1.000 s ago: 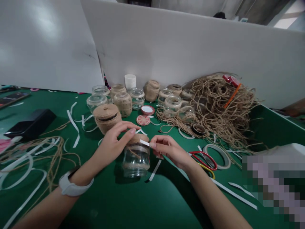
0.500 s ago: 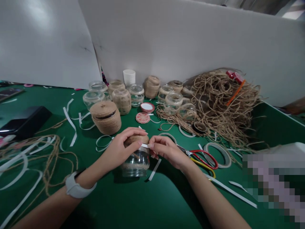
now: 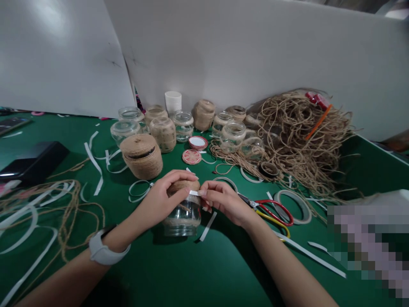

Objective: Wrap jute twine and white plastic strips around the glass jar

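Note:
A glass jar partly wrapped in twine lies in front of me, its threaded rim towards the near side. My left hand is wrapped over the jar from the left, its thumb on a short white strip of what looks like double-sided tape. At the strip's right end, my right hand pinches it between thumb and fingers. Twine covers the jar's far end. Another white strip lies on the green table just right of the jar.
Red-and-yellow scissors and a tape roll lie to the right. A twine-wrapped jar stands behind my left hand, with several glass jars farther back. A heap of twine fills the back right. Loose twine lies left.
Almost nothing differs. Both hands stay on the jar and the strip, and the view has shifted very slightly.

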